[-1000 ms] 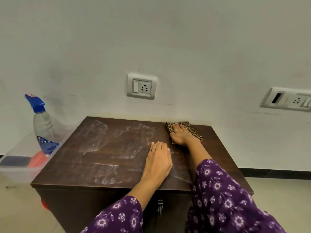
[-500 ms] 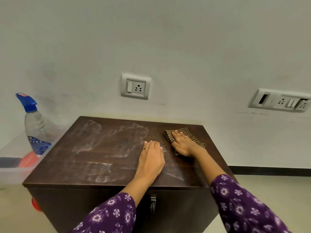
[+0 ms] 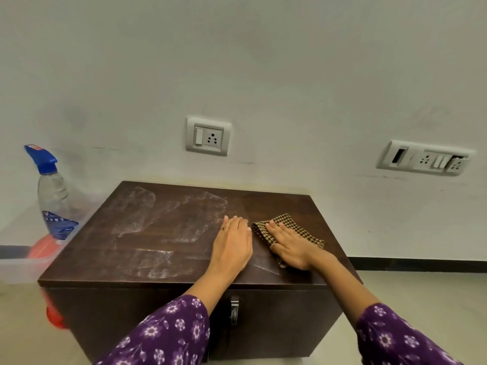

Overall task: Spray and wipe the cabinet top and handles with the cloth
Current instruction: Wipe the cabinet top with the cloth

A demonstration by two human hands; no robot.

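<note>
Checked cloth (image 3: 292,227) lies right of centre on the cabinet top (image 3: 158,233), pressed under the flat right hand (image 3: 290,245). The left hand (image 3: 233,245) lies flat and empty just beside it. A spray bottle (image 3: 51,196) stands beyond the left edge, perhaps in a clear tub (image 3: 15,267).

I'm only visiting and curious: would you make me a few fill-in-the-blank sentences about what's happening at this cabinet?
The right hand presses flat on a checked ____. The left hand, resting on the cabinet top, wears a ____ on one finger. The spray bottle has a ____ nozzle.
Missing words: cloth; ring; blue.
</note>
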